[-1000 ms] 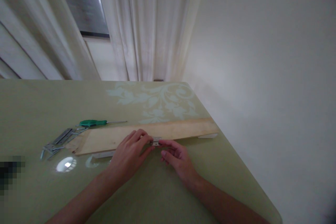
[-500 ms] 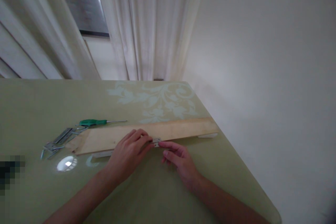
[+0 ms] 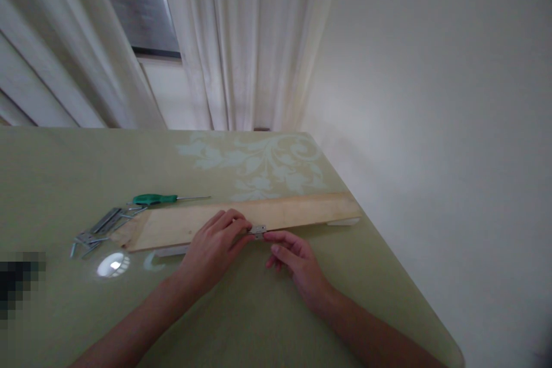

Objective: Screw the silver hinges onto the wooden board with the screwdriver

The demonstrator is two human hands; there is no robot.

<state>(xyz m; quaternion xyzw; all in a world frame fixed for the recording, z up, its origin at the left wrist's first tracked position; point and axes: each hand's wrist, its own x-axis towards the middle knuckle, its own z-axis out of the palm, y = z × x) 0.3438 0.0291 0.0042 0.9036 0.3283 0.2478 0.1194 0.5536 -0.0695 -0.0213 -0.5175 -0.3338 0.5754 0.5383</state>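
on my head feed i have two bare hands at the near edge of a long wooden board [image 3: 310, 209], with a small metal hinge [image 3: 259, 229] between them. left hand [image 3: 213, 247] first: thumb and index nearly together, pinching the hinge's left end as far as i can see; other fingers bent, bunched close over the board. exact contact under those fingertips is too small for me to tell. right hand [image 3: 299, 264]: index stretched out, tip at the hinge's right end; thumb apart from index, clear gap, not gripping; remaining fingers loosely curled under. hinge sits at the board's near edge, one leaf over the wood, the other toward me. board lies on the green table [image 3: 371, 299], pale strip [image 3: 344, 222] under its right end. green-handled screwdriver [image 3: 155, 199] just beyond the board, shaft pointing right. at the board's left end, i get a loose pile of metal hardware [image 3: 107, 221], pieces overlapping. white curtains [image 3: 233, 40] behind.
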